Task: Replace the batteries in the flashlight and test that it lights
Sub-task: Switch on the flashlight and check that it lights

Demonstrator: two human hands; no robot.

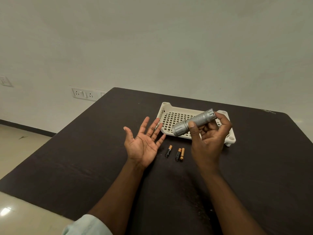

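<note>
Three batteries (176, 153) lie mid-table, near our side of the tray (165, 114). Our right hand (207, 138) pinches the flashlight (194, 122) above the tray; our left hand (144, 143) is spread, palm up. Opening comes next, likely twisting off a cap.

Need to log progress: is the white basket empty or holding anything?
Seems empty: only bare lattice floor shows in the basket. The flashlight, held above in the right hand, hides part of it.

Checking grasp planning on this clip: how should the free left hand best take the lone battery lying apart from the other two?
Probably pinch the lone battery across its middle, from above with the left hand. It lies flat on the table, long sides exposed, with a clear gap to the pair.
</note>
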